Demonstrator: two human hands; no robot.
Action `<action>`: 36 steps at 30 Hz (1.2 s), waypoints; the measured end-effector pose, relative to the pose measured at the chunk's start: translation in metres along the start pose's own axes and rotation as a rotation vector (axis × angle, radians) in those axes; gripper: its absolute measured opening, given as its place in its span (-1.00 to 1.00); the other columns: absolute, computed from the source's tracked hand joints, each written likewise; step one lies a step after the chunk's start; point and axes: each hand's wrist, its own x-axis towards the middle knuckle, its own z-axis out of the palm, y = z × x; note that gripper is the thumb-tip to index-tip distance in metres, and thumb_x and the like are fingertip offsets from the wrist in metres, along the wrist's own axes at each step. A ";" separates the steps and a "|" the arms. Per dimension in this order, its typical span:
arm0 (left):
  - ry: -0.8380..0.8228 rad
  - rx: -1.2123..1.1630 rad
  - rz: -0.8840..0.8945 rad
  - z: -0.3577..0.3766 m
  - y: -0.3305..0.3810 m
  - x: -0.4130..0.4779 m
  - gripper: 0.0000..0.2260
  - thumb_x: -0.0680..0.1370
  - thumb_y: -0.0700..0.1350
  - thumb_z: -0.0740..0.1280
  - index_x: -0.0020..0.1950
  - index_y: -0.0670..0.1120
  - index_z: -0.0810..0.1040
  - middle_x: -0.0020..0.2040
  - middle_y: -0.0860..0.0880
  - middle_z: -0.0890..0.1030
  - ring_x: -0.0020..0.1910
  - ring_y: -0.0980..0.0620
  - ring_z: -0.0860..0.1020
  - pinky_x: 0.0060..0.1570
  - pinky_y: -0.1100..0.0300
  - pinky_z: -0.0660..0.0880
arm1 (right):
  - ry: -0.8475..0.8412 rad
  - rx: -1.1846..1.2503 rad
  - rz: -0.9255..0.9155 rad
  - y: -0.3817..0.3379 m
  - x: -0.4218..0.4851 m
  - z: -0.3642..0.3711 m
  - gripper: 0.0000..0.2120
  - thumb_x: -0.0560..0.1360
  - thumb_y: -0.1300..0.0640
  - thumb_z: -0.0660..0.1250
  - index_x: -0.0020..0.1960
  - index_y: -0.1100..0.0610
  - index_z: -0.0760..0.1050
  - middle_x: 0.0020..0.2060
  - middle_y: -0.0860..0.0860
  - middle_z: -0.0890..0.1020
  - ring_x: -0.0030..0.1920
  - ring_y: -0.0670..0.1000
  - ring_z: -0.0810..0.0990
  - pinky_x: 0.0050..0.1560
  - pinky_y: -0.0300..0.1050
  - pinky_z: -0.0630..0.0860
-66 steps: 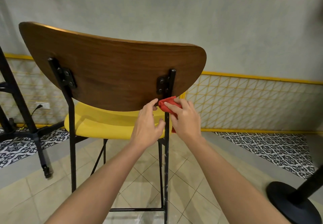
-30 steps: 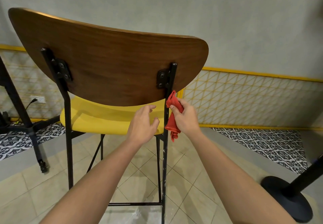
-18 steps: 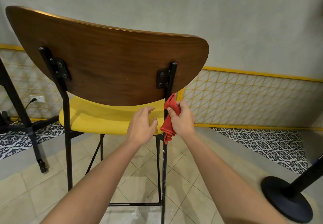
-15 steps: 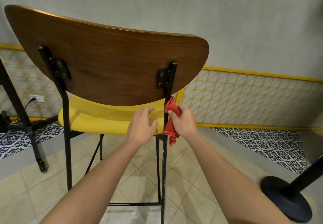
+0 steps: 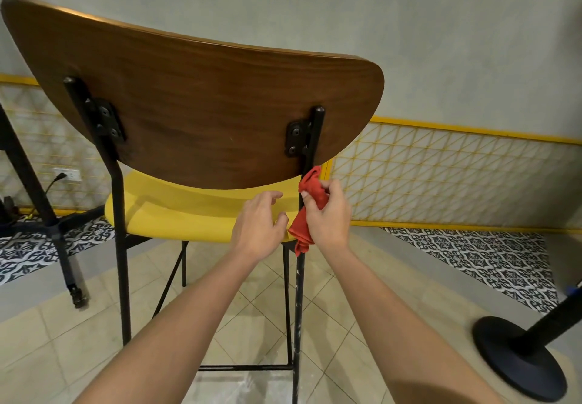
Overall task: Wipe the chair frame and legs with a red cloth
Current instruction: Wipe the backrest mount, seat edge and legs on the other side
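Note:
A tall chair stands before me with a brown wooden backrest (image 5: 195, 98), a yellow seat (image 5: 176, 211) and a black metal frame. My right hand (image 5: 330, 214) grips a crumpled red cloth (image 5: 307, 211) and holds it wrapped against the right rear upright (image 5: 297, 309), just below the backrest bracket. My left hand (image 5: 258, 227) rests with fingers spread on the yellow seat's rear edge, just left of that upright. The left rear upright (image 5: 121, 262) stands free.
A black table leg frame (image 5: 37, 202) stands at the left by a wall socket. A black round pedestal base (image 5: 519, 362) sits on the floor at the lower right. A grey wall with yellow lattice trim lies behind. Beige tiles cover the floor.
My right hand has turned the cloth from a bunch at the bracket to a hanging wrap around the upright, sliding slightly down. My left hand has let go of the cloth and settled on the seat edge.

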 end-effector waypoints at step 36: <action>-0.061 0.014 -0.038 0.010 -0.001 -0.002 -0.61 0.58 -0.21 0.18 0.41 -0.04 0.33 0.30 -0.03 0.49 0.31 -0.01 0.35 0.23 0.09 0.35 | -0.042 -0.054 0.128 0.017 -0.012 0.001 -0.69 0.46 0.00 0.40 0.16 0.07 0.62 -0.14 0.00 0.70 -0.13 0.02 0.62 -0.12 -0.11 0.55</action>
